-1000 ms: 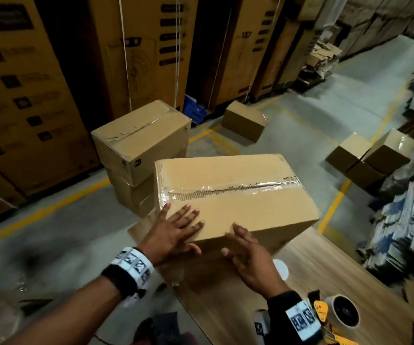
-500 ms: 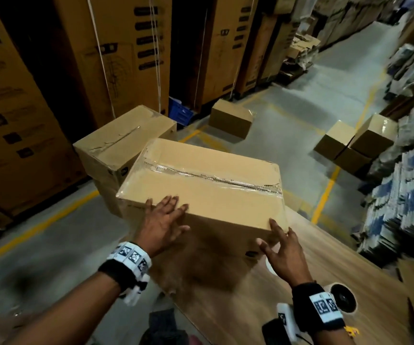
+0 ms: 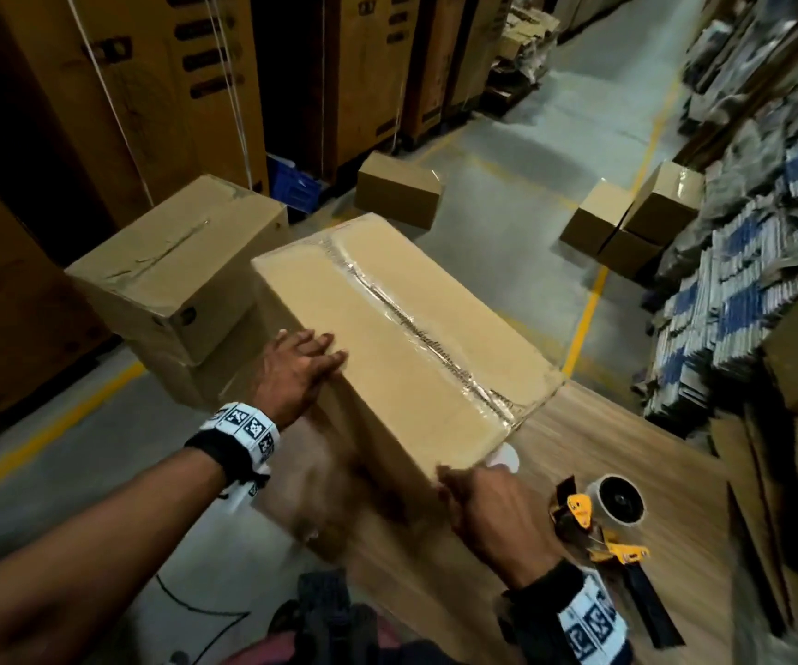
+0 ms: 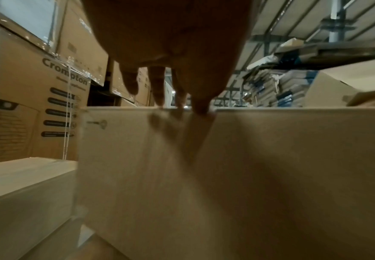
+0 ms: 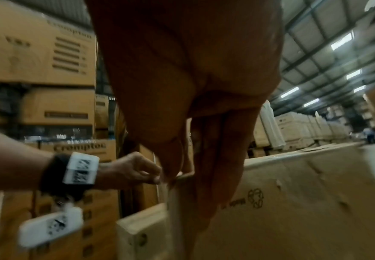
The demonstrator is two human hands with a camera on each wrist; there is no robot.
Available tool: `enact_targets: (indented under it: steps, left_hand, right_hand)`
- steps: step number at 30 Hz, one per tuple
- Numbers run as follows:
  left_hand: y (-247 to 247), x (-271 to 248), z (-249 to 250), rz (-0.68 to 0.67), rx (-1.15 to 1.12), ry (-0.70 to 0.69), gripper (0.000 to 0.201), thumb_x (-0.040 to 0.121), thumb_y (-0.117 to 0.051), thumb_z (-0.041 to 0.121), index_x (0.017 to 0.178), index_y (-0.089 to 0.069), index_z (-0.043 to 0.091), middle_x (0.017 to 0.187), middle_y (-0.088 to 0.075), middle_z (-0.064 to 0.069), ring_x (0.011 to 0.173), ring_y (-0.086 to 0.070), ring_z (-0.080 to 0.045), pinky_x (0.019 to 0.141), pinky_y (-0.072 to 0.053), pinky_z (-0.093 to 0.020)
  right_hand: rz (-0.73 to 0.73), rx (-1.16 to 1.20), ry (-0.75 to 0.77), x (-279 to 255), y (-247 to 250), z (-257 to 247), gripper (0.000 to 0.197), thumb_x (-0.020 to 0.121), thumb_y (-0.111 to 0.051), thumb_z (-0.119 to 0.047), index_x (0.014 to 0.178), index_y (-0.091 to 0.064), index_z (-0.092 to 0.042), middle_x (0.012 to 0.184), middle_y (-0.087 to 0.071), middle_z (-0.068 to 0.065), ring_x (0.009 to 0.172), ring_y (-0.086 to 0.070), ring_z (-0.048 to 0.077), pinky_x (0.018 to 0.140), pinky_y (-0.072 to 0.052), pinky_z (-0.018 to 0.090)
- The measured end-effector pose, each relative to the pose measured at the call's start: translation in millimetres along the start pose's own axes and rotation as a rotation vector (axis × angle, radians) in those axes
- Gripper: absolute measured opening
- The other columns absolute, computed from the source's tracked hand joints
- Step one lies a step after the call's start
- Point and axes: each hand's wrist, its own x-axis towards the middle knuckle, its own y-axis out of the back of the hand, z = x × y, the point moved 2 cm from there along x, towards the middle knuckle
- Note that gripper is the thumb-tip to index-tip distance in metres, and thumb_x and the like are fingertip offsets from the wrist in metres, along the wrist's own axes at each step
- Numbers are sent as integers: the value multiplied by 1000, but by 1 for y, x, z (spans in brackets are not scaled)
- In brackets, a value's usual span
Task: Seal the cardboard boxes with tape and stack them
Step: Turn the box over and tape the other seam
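Taped cardboard box (image 3: 401, 338) sits at centre of the head view, its near end over the wooden tabletop (image 3: 593, 472), its far end reaching toward 11 o'clock beyond the tabletop edge. Clear tape strip (image 3: 416, 324) runs lengthwise along the top seam, wrinkled, wrapping down the end at 4 o'clock. Box appears tilted; whether it rests on the tabletop or is lifted off it cannot be told.

Left hand (image 3: 298, 371) at 9 o'clock of the box: fingers straight and close together, laid over the top edge, palm against the long side. Left wrist view shows the fingertips (image 4: 201, 107) touching the top edge.

Right hand (image 3: 481, 501) at 5 o'clock, on the near lower corner. Fingers run straight down against the end face in the right wrist view; thumb lies at the corner edge. Not curled round anything.

Stack of sealed boxes (image 3: 171, 276) stands on the floor at 10 o'clock, just beside the held box. Tape dispenser (image 3: 598, 515), yellow and black with a white roll, lies on the tabletop at 4 o'clock, near the right hand. Loose boxes (image 3: 627, 223) on the floor at 1 o'clock, well apart.
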Motion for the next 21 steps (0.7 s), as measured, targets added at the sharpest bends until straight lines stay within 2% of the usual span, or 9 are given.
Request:
enact_targets:
  steps: [2, 4, 7, 9, 10, 13, 15, 18, 21]
  left_hand:
    - [11, 5, 11, 93, -136, 126, 32, 93, -59, 24, 119, -79, 26, 137, -68, -7, 118, -69, -35, 99, -54, -50]
    - [17, 6, 29, 94, -244, 194, 26, 97, -66, 21, 119, -79, 26, 143, -65, -3, 123, -67, -29, 100, -54, -42]
    - [16, -10, 55, -20, -382, 228, 41, 98, -68, 47, 135, -70, 30, 158, -50, -4, 138, -55, -25, 110, -43, -34]
    - [12, -33, 74, -133, -424, 216, 73, 88, -61, 75, 149, -54, 36, 169, -29, -8, 154, -32, -27, 124, -31, -42]
    - [6, -46, 82, -192, -422, 202, 87, 82, -54, 87, 156, -43, 42, 173, -14, -7, 159, -15, -28, 128, -23, -46]
    - [-9, -76, 105, -264, -337, 112, 107, 71, -40, 102, 162, -12, 53, 170, 24, -10, 157, 24, -30, 129, 0, -47]
    - [-14, -79, 120, -259, -240, 73, 104, 71, -28, 104, 160, -3, 57, 167, 35, -8, 154, 33, -26, 126, 6, -44]
    - [-28, -71, 131, -231, -54, -8, 92, 77, -7, 100, 160, -6, 58, 170, 27, -10, 157, 25, -28, 125, 0, -60]
    - [-35, -62, 119, -174, -1, -127, 75, 93, -19, 85, 160, -26, 52, 174, -9, -15, 160, -7, -37, 120, -19, -70]
  right_hand:
    - [-131, 298, 129, 4, 0, -27, 23, 95, -59, -46, 107, -73, -32, 87, -76, -7, 77, -71, 10, 68, -55, 31]
    - [-152, 516, 179, 9, 0, -39, 30, 92, -64, -56, 108, -75, -34, 96, -78, -13, 84, -72, 2, 76, -58, 31]
    - [133, 624, 118, 15, 7, -16, 33, 89, -66, -49, 111, -78, -29, 105, -78, -14, 95, -72, -2, 84, -61, 36]
    - [378, 478, 88, 19, 11, 18, 29, 89, -73, -44, 114, -77, -30, 123, -73, -10, 117, -68, 10, 98, -57, 43]
    - [431, 340, 43, 21, 10, 37, 34, 89, -74, -51, 118, -75, -34, 137, -66, -4, 132, -59, 19, 108, -50, 47]
    - [253, 257, -238, 22, -4, 83, 71, 80, -44, -92, 139, -55, -55, 170, -24, 7, 155, -25, 33, 123, -28, 52]
    - [208, 338, -271, 15, -13, 90, 76, 76, -39, -96, 139, -54, -57, 172, -13, 4, 155, -23, 30, 123, -28, 46]
    - [198, 340, -311, 5, -6, 80, 63, 79, -59, -81, 133, -64, -50, 171, -20, 3, 150, -33, 27, 120, -31, 37]
    - [200, 324, -388, -8, -2, 78, 51, 83, -73, -66, 128, -71, -42, 168, -28, 6, 141, -46, 29, 118, -39, 36]
